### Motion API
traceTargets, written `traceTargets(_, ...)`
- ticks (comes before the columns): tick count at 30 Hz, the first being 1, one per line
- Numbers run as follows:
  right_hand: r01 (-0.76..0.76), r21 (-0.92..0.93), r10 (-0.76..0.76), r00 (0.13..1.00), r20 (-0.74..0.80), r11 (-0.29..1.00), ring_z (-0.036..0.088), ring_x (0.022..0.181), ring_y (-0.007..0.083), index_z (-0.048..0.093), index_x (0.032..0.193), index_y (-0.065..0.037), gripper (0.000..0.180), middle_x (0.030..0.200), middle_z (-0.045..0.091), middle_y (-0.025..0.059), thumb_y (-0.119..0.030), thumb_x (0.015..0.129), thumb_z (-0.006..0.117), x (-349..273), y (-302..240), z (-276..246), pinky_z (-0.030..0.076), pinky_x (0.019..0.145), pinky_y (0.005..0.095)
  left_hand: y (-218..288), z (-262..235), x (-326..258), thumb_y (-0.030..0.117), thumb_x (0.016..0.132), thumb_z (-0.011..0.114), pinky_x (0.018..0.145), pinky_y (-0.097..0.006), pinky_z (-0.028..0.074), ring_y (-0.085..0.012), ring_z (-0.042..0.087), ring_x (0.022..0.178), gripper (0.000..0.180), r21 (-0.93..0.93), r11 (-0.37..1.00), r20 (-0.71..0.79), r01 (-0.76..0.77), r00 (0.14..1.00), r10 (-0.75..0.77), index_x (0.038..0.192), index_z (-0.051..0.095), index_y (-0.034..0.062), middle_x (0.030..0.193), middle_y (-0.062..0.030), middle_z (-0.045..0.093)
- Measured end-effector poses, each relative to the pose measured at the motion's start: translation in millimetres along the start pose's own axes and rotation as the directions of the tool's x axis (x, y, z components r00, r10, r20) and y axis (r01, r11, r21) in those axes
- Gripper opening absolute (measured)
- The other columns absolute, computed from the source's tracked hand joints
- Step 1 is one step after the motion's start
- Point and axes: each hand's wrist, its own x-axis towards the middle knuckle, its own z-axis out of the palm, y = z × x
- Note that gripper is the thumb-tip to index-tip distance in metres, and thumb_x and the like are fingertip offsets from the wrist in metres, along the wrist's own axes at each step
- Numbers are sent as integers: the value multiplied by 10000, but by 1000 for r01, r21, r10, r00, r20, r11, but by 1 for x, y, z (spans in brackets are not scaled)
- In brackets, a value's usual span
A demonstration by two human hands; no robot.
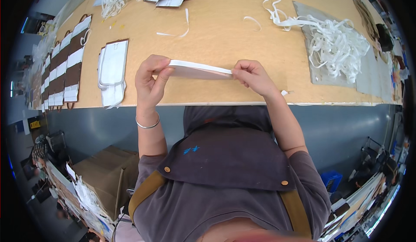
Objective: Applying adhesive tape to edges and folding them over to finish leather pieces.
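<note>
A pale panel [190, 73] with a narrow white tape [199, 64] along its upper edge is held between the two hands, over the near part of the wooden tabletop [216, 38]. Whether its lower side touches the tabletop cannot be told. The tape's long axis runs from left to right, almost parallel to the table's front edge, with its right end slightly nearer the body. The tape extends rightward from the left fingers and leftward from the right ones, so neither hand is nearer: one end is reached by each.

By the left hand [151, 78], the panel's left end is pinched between thumb and fingers, the thumb being placed on the near side. By the right hand [256, 78], the right end is gripped at the tips of thumb and forefinger, with the other fingers curled in; whether tape and panel are both caught there cannot be told.

Beyond the left hand, a small stack of white panels with brown edging [114, 62] is laid on the tabletop. Well to the right, a tangled heap of white tape [338, 47] is piled on a grey sheet [320, 79].
</note>
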Motion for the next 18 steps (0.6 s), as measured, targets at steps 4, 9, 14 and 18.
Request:
traceTargets(4,21,-71,-24,999,-39,997,413,530,17,570,690,-46,158,589,492,-52,-128,824,584,1,2,7,328,484,189,-6,-4,-8,-55,805,598,610,-202,416,-103,534,696,200,-22,1000,-39,12,999,-13,972,542,40,851,-76,576)
traceTargets(9,35,-102,-43,997,-68,994,400,544,18,570,686,-35,161,584,472,-57,-124,818,595,4,9,12,324,496,195,-7,-4,-7,-45,804,608,608,-197,405,-95,519,695,197,-46,999,-51,15,999,-17,964,538,44,854,-75,574)
traceTargets(14,73,-131,-85,992,-91,989,392,545,18,568,687,-31,164,580,464,-58,-125,819,598,5,12,14,322,496,196,-8,-5,-7,-41,807,609,602,-198,403,-95,516,701,193,-44,999,-62,7,998,-9,964,535,44,855,-74,574)
traceTargets(18,76,-125,-86,993,-79,989,390,542,19,568,689,-32,162,576,464,-56,-124,820,598,7,11,14,321,493,198,-12,-7,-7,-36,808,610,602,-198,404,-96,517,711,192,-52,999,-66,9,998,-12,965,533,44,856,-75,574)
